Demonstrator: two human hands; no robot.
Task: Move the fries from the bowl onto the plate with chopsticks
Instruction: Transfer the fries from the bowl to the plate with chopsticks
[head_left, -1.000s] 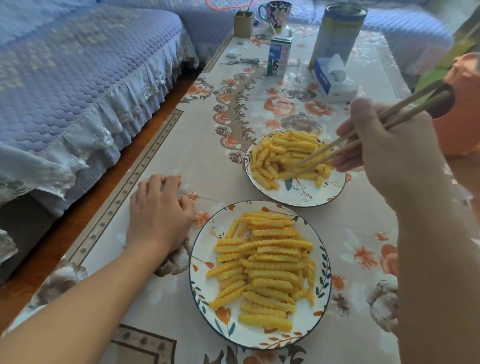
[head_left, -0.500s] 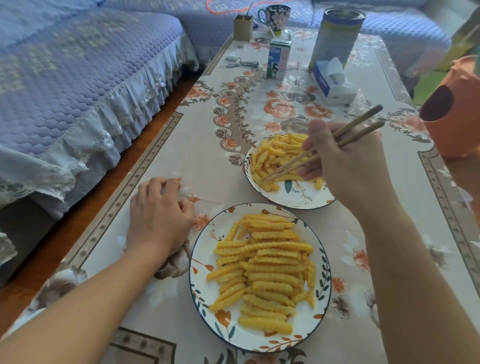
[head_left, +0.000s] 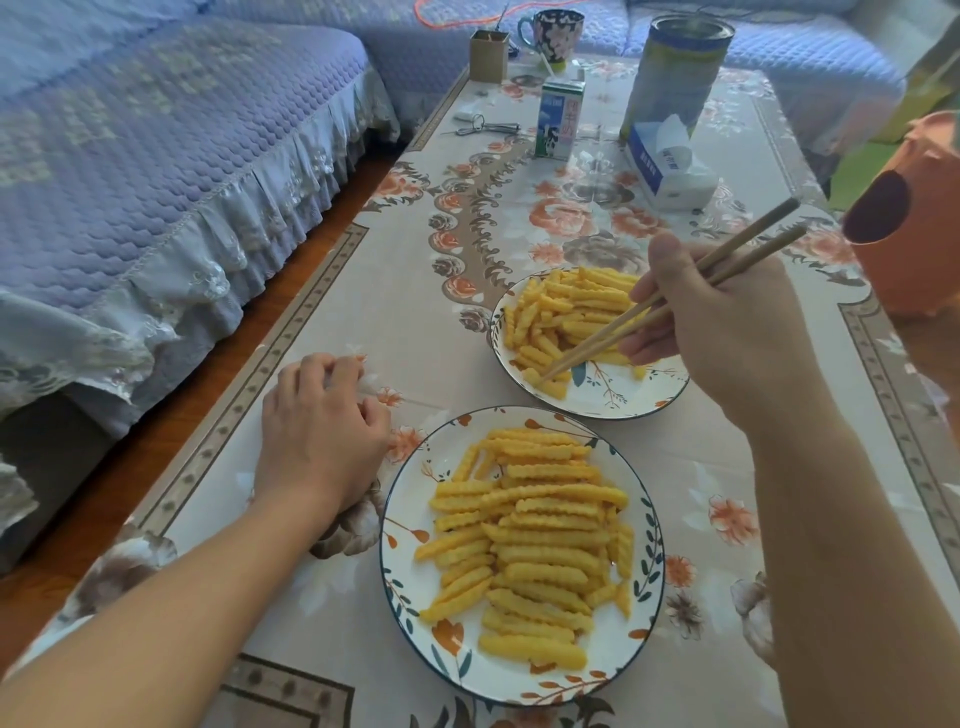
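On the table (head_left: 727, 467), the near plate (head_left: 410, 551) already carries a large heap of fries (head_left: 535, 540), so most look moved. The far bowl (head_left: 613, 400) keeps a smaller pile (head_left: 561, 312). The right hand (head_left: 727, 332) grips 2 chopsticks (head_left: 670, 296), tips at a fry on the bowl's near edge. The left hand (head_left: 322, 436) rests loosely curled, holding nothing.

Milk carton (head_left: 558, 122) print too blurred; unreadable

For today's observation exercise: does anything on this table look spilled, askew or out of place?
Nothing stands out. All fries lie inside the plate and bowl, none on the tablecloth. The milk carton and tin stand upright.
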